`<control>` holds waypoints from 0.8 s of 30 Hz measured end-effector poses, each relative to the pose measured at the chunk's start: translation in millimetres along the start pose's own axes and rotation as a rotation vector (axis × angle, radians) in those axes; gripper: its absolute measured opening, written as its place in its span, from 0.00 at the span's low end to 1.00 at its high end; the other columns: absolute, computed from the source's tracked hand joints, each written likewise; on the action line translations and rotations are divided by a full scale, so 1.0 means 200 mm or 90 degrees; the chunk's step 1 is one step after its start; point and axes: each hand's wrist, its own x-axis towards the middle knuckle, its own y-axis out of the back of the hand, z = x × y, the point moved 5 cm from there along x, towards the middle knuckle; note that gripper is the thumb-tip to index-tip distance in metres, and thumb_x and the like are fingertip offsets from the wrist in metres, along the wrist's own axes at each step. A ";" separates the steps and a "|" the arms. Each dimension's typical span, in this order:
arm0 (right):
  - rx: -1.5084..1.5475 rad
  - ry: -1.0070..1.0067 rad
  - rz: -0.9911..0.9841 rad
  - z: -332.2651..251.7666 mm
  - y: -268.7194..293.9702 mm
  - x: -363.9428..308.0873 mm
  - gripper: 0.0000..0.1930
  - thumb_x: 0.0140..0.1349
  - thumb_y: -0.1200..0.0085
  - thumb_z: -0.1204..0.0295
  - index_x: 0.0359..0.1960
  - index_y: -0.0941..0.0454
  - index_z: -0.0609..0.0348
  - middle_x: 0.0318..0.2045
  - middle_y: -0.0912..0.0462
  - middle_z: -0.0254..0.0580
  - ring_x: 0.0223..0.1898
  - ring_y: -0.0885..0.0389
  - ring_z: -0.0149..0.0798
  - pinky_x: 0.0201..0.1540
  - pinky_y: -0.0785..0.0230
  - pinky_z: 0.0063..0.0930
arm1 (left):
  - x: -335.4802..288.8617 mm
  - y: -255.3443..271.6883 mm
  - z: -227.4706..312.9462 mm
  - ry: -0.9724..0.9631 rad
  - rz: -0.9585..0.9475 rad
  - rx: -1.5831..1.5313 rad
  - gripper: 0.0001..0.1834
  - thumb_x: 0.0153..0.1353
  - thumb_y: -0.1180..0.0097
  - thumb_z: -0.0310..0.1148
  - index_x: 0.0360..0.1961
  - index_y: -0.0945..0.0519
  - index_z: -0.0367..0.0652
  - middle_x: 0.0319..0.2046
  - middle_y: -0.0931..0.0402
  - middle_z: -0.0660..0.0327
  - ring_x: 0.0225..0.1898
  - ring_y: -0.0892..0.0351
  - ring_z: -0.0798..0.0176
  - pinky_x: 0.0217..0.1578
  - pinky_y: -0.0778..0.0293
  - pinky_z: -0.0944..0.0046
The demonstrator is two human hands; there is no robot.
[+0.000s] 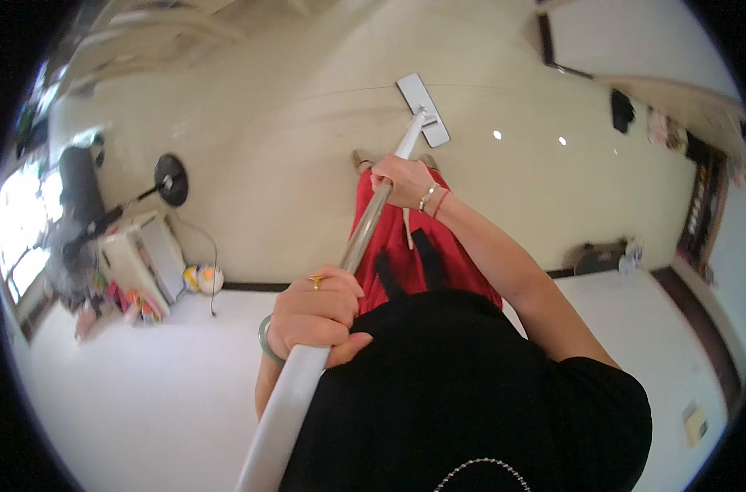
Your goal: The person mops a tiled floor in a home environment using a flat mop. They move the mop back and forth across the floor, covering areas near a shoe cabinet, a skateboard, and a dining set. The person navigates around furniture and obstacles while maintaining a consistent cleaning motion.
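Note:
A flat mop [365, 230] with a white and metal pole runs from the lower left up to its head. My left hand [314, 313], with a gold ring and a green bangle, is wrapped round the upper white part of the pole near my body. Farther down, my right hand [404, 182] grips the pole where metal meets white. The rectangular mop head [411, 88], white with a dark edge, lies on the pale shiny floor [291, 164] just ahead of my feet.
At the left are a standing fan with a round black base [171, 179], a white cabinet [139, 254], a cord [216, 275] and a round toy-like thing [210, 280]. Dark shoes [622, 111] lie at the right. A dark-cornered piece of furniture [635, 37] stands at the upper right.

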 end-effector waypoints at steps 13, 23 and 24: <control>-0.177 -0.157 0.203 1.27 0.47 -0.54 0.02 0.52 0.46 0.70 0.28 0.24 0.50 0.33 0.22 0.36 0.44 0.23 0.44 0.40 0.25 0.40 | 0.29 -0.78 -0.82 -0.105 0.086 -0.152 0.13 0.49 0.44 0.11 0.22 0.31 0.40 0.21 0.29 0.60 0.24 0.27 0.58 0.41 0.24 0.51; -0.022 -0.206 0.331 1.18 0.23 -0.80 0.03 0.51 0.47 0.73 0.24 0.29 0.53 0.28 0.25 0.39 0.40 0.26 0.48 0.41 0.29 0.39 | 0.21 -0.79 -0.73 -0.052 -0.148 -0.117 0.16 0.46 0.39 0.13 0.19 0.34 0.42 0.20 0.33 0.59 0.23 0.30 0.57 0.40 0.24 0.56; -0.013 -0.203 0.347 1.13 0.19 -0.79 0.03 0.51 0.47 0.73 0.24 0.29 0.53 0.27 0.25 0.39 0.39 0.26 0.48 0.41 0.29 0.39 | 0.18 -0.74 -0.72 -0.047 -0.157 -0.119 0.16 0.46 0.39 0.13 0.19 0.34 0.42 0.20 0.33 0.59 0.23 0.30 0.57 0.40 0.24 0.56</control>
